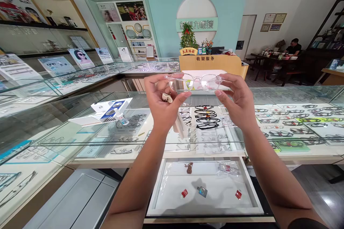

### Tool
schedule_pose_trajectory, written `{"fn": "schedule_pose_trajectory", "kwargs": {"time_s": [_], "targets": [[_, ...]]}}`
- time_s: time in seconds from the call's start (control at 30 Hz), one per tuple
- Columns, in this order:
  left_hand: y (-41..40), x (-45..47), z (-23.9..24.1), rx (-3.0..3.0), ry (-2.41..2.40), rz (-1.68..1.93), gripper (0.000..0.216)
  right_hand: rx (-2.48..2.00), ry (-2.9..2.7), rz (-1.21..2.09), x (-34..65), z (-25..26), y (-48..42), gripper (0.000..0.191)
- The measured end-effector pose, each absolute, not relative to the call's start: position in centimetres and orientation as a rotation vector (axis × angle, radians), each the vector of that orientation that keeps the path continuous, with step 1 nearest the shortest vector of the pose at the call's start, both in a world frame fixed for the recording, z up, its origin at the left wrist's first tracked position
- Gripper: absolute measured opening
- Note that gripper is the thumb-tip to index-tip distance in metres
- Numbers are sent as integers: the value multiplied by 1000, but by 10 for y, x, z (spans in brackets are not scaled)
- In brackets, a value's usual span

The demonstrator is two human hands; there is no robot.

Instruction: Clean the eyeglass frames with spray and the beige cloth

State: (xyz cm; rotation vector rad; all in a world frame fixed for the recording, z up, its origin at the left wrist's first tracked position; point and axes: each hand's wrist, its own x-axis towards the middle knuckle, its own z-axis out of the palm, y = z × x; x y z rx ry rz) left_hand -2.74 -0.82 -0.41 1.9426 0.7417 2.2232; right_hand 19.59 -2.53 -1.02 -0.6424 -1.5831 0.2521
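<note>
Clear glasses held up level between two hands above a shop counter.
The glasses [197, 78] look light and thin, probably stiff plastic, smooth enough to slip and easily bent or smudged; the frame's outer corners and arms seem the safest hold, clear of the lenses. The left hand [164, 105] grasps one end between thumb and fingers, a pale cloth [179, 127] gathered in its palm and hanging below. The right hand [238, 102] pinches the other end, thumb beneath the rim. Under them is the glass counter [107, 162], with dark frames [208, 126] in rows inside; an opened box [114, 109] and a small bottle [122, 119] are to the left. Nearest the body, an open drawer [220, 203] contains small red tags [184, 193].
</note>
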Motion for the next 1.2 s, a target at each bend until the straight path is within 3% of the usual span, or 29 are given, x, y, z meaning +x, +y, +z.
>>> {"fn": "schedule_pose_trajectory", "kwargs": {"time_s": [0.33, 0.57, 0.87, 1.2], "targets": [[-7, -29, -1, 1930, 639, 2201, 61, -632, -1585, 266, 194, -12, -24, 37], [2, -37, -7, 1993, 865, 2149, 78, -634, -1587, 208, 193, -11, -27, 36], [12, -40, -7, 1959, 510, 2267, 68, -593, -1617, 183, 198, -7, -30, 33], [17, -48, -8, 1941, 594, 2286, 70, -574, -1663, 92, 202, -4, -34, 34]]}}
